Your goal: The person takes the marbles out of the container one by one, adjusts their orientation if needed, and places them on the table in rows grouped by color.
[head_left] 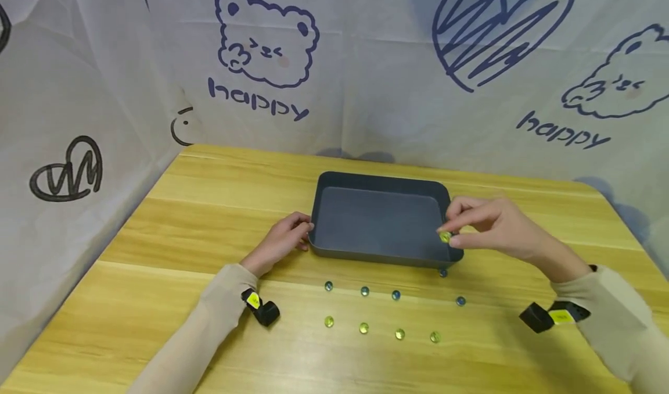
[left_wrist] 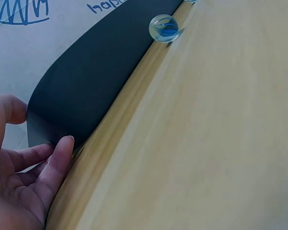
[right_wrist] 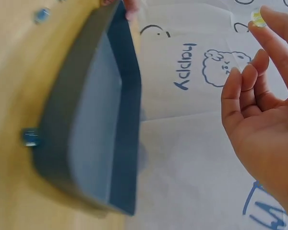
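A dark grey rectangular tray [head_left: 378, 219] sits on the wooden table. My left hand [head_left: 279, 242] touches the outside of its left end, and in the left wrist view its fingers [left_wrist: 57, 155] lie against the tray's corner. Over the tray's right end, my right hand [head_left: 491, 228] pinches a yellow-green marble [head_left: 445, 237] between thumb and index finger. The right wrist view also has this marble [right_wrist: 258, 18] at the fingertips, with the other fingers bent. No marble shows inside the tray.
In front of the tray lie several blue marbles [head_left: 364, 291], one blue marble [head_left: 443, 273] close to its front wall. Nearer me is a row of several yellow-green marbles [head_left: 363, 328]. White cloth [head_left: 366, 92] with drawings hangs behind the table.
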A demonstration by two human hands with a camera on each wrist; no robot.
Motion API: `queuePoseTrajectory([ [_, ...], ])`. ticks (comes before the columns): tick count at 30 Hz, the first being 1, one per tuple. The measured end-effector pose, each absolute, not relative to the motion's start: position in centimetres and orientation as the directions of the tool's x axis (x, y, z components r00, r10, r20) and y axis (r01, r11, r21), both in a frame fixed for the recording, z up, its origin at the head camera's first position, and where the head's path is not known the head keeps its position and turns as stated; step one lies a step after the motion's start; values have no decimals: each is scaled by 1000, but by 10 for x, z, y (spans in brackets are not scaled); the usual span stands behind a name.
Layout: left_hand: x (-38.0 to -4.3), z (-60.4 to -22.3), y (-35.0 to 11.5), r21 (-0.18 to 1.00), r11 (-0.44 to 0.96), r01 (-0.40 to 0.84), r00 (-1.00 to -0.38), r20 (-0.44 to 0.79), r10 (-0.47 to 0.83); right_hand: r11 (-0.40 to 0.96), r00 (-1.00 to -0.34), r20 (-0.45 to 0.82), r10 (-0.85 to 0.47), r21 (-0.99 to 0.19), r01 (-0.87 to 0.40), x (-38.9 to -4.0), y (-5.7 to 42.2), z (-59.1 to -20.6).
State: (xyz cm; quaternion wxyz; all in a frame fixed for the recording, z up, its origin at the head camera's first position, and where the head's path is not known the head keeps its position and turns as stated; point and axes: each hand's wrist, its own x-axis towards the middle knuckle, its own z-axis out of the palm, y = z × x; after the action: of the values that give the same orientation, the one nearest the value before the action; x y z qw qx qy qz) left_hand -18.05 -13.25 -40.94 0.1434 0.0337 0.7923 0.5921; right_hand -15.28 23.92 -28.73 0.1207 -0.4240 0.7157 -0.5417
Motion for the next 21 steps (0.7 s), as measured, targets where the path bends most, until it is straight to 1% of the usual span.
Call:
queuePoseTrajectory([
  [6,-179,-408,-131,946,300,-126,-957,-196,214,-22,-578,287,-764,-907,-420,-123,264,-308],
  [8,-179,-407,-132,946,297,-129,-956,-198,215,-64,-547,296,-783,-913,-403,-115,269,-317],
  [9,-179,-407,-132,946,298,-128,-957,-197,215,-65,-544,284,-790,-920,-386,-111,272,-321],
  [12,-180,-406,-133,946,300,-122,-958,-191,215,-27,-557,218,-801,-943,-332,-97,277,-331],
  [15,-180,-406,-134,947,298,-118,-957,-188,220,50,-577,118,-808,-963,-267,-86,284,-340],
  [19,-180,-407,-133,950,288,-122,-953,-193,233,109,-552,42,-833,-965,-237,-78,292,-354],
  [21,-180,-408,-133,950,288,-123,-952,-194,236,121,-539,24,-842,-965,-233,-76,297,-363],
])
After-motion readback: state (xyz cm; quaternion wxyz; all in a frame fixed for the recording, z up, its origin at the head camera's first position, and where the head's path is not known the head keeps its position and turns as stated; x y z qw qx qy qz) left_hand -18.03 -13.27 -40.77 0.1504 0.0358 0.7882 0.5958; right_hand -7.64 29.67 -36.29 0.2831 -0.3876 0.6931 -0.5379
